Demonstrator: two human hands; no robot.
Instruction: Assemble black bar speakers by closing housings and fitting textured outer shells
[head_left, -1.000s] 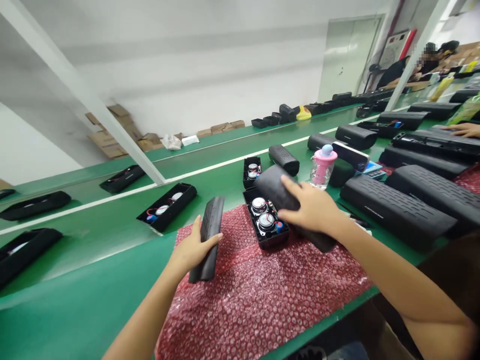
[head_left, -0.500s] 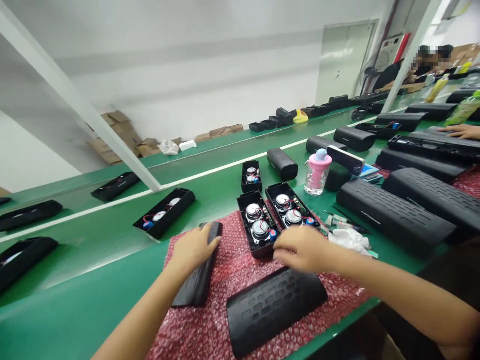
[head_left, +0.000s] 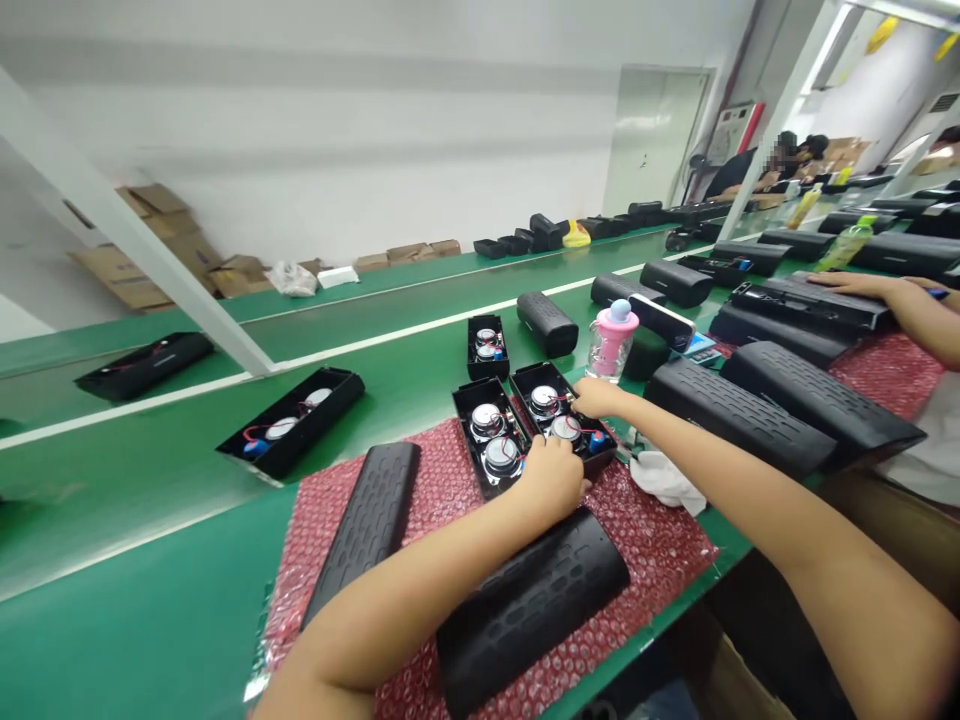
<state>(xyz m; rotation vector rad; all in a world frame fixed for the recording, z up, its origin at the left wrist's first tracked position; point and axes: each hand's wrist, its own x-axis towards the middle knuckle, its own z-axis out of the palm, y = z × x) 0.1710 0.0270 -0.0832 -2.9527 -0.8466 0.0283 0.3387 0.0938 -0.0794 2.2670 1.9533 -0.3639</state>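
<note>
Two black speaker housings with round silver drivers lie side by side on red bubble wrap (head_left: pixel 439 505). My left hand (head_left: pixel 553 475) is closed at the near left side of the right-hand speaker housing (head_left: pixel 534 378), its fingertips partly hidden. On the far right wall of that same housing, my right hand (head_left: pixel 598 398) has its fingers curled over the edge. The left-hand speaker housing (head_left: pixel 466 432) sits beside it, close to my left hand. Below my arms rests a black textured cover (head_left: pixel 525 610); a second textured cover (head_left: pixel 371 500) lies to the left.
A pink-topped bottle (head_left: pixel 613 340) and a phone (head_left: pixel 664 322) stand behind my right hand. White cloth (head_left: pixel 667 482) lies to the right. Closed speakers (head_left: pixel 735 415) line the bench there, with a co-worker's hand (head_left: pixel 851 285) beyond. Another open housing (head_left: pixel 296 425) sits on the green belt.
My left hand has let go of the left textured cover and crossed right to the right-hand housing. My right hand has moved up to that housing's far right edge. The view has shifted right.
</note>
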